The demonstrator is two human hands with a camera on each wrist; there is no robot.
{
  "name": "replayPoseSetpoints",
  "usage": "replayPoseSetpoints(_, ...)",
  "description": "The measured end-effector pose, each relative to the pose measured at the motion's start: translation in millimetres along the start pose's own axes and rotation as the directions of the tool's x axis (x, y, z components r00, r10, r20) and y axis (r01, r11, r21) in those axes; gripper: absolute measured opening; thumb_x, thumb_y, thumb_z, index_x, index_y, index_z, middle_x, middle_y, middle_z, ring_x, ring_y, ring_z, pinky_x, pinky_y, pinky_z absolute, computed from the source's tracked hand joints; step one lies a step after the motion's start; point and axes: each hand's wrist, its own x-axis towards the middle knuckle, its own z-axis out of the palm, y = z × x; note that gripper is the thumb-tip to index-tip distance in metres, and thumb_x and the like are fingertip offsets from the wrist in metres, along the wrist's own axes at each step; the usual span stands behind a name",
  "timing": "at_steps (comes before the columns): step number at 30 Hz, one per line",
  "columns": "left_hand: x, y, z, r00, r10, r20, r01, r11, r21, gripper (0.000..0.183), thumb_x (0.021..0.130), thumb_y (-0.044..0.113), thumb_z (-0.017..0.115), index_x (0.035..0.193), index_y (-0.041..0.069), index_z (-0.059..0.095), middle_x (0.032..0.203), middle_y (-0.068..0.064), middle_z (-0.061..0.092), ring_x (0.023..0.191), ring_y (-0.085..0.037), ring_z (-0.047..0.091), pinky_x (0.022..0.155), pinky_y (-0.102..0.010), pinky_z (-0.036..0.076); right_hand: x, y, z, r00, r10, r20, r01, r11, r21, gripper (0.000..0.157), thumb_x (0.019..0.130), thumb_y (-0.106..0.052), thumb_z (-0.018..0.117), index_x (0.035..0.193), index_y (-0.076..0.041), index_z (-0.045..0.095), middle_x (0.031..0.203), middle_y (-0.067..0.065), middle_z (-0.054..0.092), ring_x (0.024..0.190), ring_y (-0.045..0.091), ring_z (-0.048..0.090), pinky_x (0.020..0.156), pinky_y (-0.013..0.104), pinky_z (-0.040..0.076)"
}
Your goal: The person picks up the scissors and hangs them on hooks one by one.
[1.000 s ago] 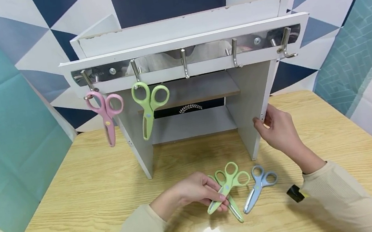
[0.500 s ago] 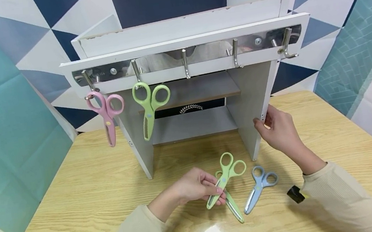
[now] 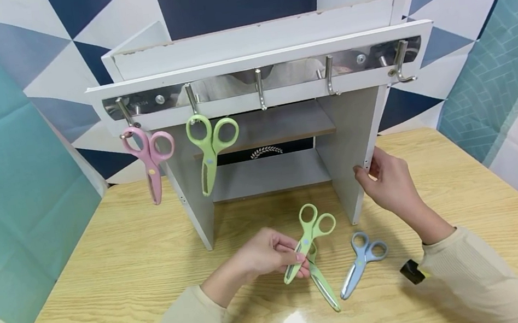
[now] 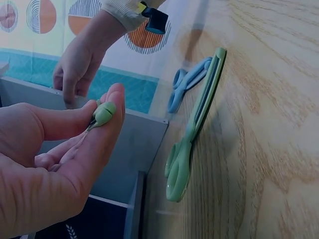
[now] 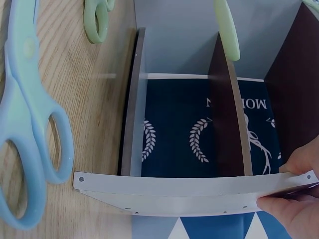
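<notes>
Scissors (image 3: 305, 241) (green), pinched, left hand (image 3: 267, 254)

Free room is found at the middle hook (image 3: 260, 90) and the two right hooks (image 3: 329, 77); the two left hooks (image 3: 191, 96) are occupied by the pink scissors (image 3: 151, 163) and the hanging green scissors (image 3: 210, 160). From above, the lying green scissors (image 3: 324, 287) are partly blocked by the left hand (image 3: 269, 256) and the held green scissors (image 3: 305, 243). The right panel's (image 3: 353, 143) near edge is taken by the right hand (image 3: 389, 179). Passage is afforded across the table (image 3: 108, 293), far left.
</notes>
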Motion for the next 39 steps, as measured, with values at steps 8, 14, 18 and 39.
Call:
replayPoseSetpoints(8, -0.5, 3.6, -2.2, 0.998, 0.042, -0.037, -0.042, 0.999, -0.001, 0.026, 0.09, -0.005, 0.059, 0.112, -0.018, 0.06, 0.102, -0.033, 0.068, 0.083, -0.024, 0.074, 0.082, -0.036, 0.059, -0.3, -2.0, 0.2, 1.0, 0.01, 0.002, -0.01, 1.0, 0.002, 0.028, 0.086, 0.001, 0.057, 0.112, 0.013, 0.059, 0.095, 0.034, 0.068, 0.091, 0.046, 0.068, 0.078, 0.055, 0.053)
replayPoseSetpoints(14, -2.4, 7.1, -4.1, 0.998, 0.043, -0.041, -0.044, 0.999, -0.018, 0.027, 0.09, -0.007, 0.058, 0.114, -0.019, 0.058, 0.106, -0.035, 0.065, 0.081, -0.021, 0.074, 0.081, -0.034, 0.059, -0.3, -1.0, 0.7, 1.0, 0.014, 0.003, -0.014, 1.0, -0.012, 0.029, 0.086, 0.0, 0.057, 0.112, 0.013, 0.059, 0.095, 0.034, 0.068, 0.091, 0.046, 0.068, 0.077, 0.053, 0.055)
replayPoseSetpoints(18, -3.9, 10.1, -5.2, 0.999, 0.04, -0.013, -0.04, 0.999, 0.008, 0.025, 0.089, -0.007, 0.059, 0.111, -0.018, 0.06, 0.102, -0.034, 0.068, 0.079, -0.018, 0.074, 0.081, -0.035, 0.059, -1.5, -2.6, 0.5, 1.0, 0.018, 0.003, -0.018, 1.0, -0.023, 0.027, 0.086, 0.001, 0.057, 0.111, 0.013, 0.059, 0.093, 0.032, 0.069, 0.089, 0.043, 0.069, 0.076, 0.05, 0.056)
replayPoseSetpoints(39, -7.4, 15.6, -15.6, 0.986, 0.11, 0.129, -0.124, 0.986, 0.11, 0.026, 0.088, -0.006, 0.062, 0.11, -0.018, 0.062, 0.102, -0.034, 0.067, 0.086, -0.024, 0.074, 0.084, -0.044, 0.058, -0.8, -0.3, 0.2, 1.0, 0.007, -0.005, -0.007, 1.0, -0.025, 0.027, 0.086, 0.001, 0.058, 0.11, 0.013, 0.059, 0.093, 0.033, 0.068, 0.087, 0.043, 0.069, 0.075, 0.053, 0.056)
